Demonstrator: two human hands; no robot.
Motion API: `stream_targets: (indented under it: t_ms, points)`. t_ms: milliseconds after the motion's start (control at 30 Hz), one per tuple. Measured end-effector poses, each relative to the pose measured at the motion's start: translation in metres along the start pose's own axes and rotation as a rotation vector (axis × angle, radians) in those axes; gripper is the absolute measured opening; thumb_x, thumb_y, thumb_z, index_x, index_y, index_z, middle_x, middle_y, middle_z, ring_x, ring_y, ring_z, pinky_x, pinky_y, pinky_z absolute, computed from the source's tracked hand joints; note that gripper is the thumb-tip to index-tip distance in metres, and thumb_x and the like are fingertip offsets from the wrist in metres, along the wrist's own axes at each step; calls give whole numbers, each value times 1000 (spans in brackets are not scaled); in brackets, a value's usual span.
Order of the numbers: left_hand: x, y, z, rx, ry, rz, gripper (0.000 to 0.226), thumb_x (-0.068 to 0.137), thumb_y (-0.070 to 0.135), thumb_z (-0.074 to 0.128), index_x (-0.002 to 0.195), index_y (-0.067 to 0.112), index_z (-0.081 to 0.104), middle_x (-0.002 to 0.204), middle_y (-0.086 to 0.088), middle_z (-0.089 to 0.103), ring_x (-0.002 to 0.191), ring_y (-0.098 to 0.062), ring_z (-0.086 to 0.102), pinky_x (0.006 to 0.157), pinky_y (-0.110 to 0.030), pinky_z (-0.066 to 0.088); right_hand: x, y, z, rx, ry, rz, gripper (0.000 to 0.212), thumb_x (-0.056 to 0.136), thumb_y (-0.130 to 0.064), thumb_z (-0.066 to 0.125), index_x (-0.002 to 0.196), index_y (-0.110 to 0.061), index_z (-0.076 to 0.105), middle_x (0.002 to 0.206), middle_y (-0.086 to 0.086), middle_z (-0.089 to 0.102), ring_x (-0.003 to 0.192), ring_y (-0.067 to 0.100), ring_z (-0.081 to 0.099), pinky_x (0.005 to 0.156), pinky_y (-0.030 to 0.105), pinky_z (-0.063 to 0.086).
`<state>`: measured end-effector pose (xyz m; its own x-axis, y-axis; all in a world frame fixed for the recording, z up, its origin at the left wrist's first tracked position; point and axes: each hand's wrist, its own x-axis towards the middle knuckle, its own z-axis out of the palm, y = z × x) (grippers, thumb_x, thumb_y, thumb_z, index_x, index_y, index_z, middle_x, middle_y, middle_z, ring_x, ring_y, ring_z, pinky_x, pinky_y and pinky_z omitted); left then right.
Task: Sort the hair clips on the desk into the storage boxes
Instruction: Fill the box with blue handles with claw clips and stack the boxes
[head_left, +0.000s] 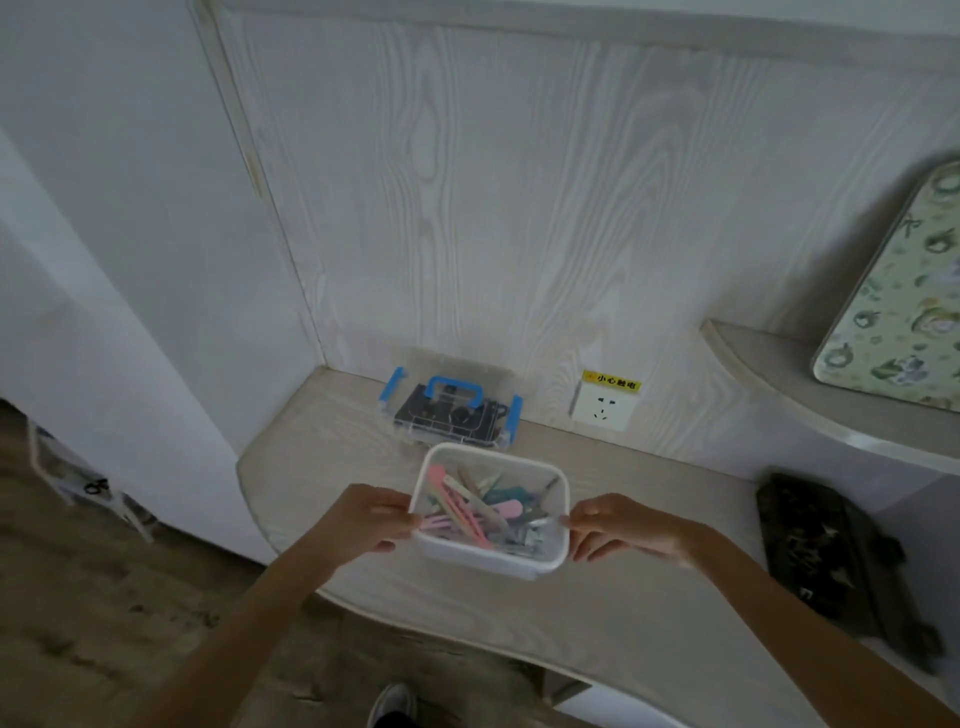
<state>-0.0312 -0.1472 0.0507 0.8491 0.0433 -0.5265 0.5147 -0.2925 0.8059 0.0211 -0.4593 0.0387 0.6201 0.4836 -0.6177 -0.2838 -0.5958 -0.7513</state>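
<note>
A white open storage box (524, 564) sits near the middle of the pale wooden desk (322, 452). Inside it lie several hair clips (467, 506) in pink, teal, cream and silver. My left hand (374, 519) grips the box's left wall and my right hand (618, 527) grips its right wall. Behind it, against the wall, stands a clear storage box (452, 410) with a blue handle and blue latches, lid on, holding dark clips.
A wall socket (602, 408) with a yellow warning label sits behind the boxes. A dark patterned pouch (831, 551) lies at the desk's right. Above it, a shelf (779, 395) carries a floral board (904, 306). The floor drops away left of the desk edge.
</note>
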Motion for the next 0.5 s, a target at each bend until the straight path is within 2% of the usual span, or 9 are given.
stream_targets:
  t_ms: [100,167,200,267,333,467,500]
  points:
    - [1,35,-26,-123,77,35,11,84,5,63,76,13,65,72,-1,68,66,-14,65,69,-29,49,9,-41,-10,168,140,-133,23,93,-30,51,85,-11,61,76,2,66,70,12,63,71,22,52]
    - [10,56,-40,-180,117,73,8,87,5,58,85,10,63,78,-3,65,61,-10,66,70,-29,46,22,-69,-15,255,216,-190,23,94,-30,50,79,-13,58,71,1,61,66,12,58,69,22,49]
    - [19,66,-46,-216,137,90,9,89,3,56,92,8,62,82,-5,64,65,-12,66,75,-32,45,32,-82,-18,266,247,-200,24,93,-30,51,78,-13,57,70,1,60,66,13,58,69,22,49]
    - [38,80,-55,-271,191,92,20,89,2,55,108,4,60,96,-9,63,86,-24,62,85,-37,43,53,-100,-21,264,314,-189,23,93,-30,52,77,-13,55,71,1,60,64,12,57,66,20,50]
    - [57,84,-55,-262,232,87,28,87,5,60,115,1,60,107,-13,61,99,-29,59,87,-38,43,72,-106,-19,263,379,-144,22,94,-28,52,80,-11,53,72,2,59,63,11,56,61,18,49]
    - [91,82,-57,-203,231,38,34,90,11,59,122,-1,57,107,-13,60,98,-26,57,79,-31,44,100,-107,-23,317,531,-55,30,88,-34,60,71,-10,54,72,5,60,61,11,55,61,19,47]
    - [98,82,-58,-191,223,46,36,91,14,58,124,1,56,113,-13,60,101,-25,57,81,-30,43,104,-107,-25,315,561,-31,32,85,-38,63,69,-11,56,76,7,61,65,13,56,64,21,49]
